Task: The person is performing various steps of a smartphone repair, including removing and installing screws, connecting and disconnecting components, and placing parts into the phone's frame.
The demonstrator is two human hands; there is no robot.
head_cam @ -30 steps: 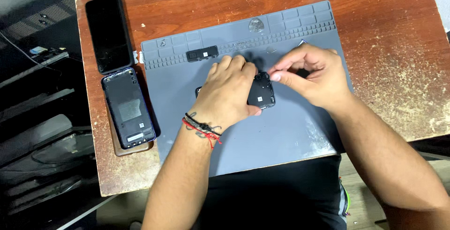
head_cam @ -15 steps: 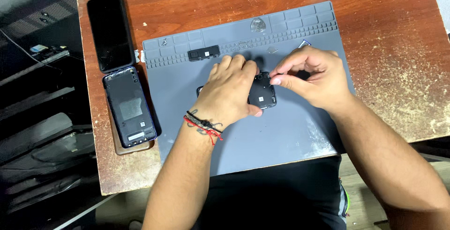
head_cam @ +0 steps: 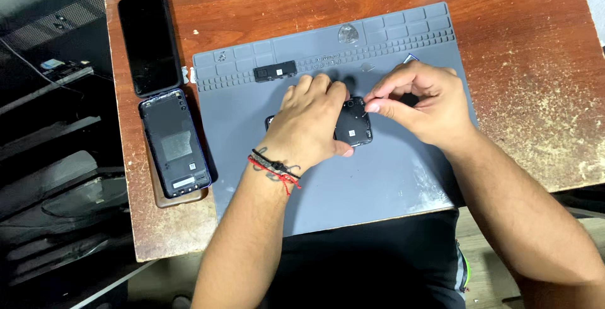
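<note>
Left hand pins opened phone flat on grey mat, mid-tabletop. Right hand fingertips pinched at phone's top corner, on tiny part or tool, cannot tell which. Back cover already off; disassembly looks midway. Two other phones at left untouched.

Both hands on black phone part

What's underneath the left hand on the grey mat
Under the left hand lies a black phone part, flat on the grey mat. Only its right end and a left corner show; the hand covers its middle. The right hand pinches at its upper right edge.
</note>
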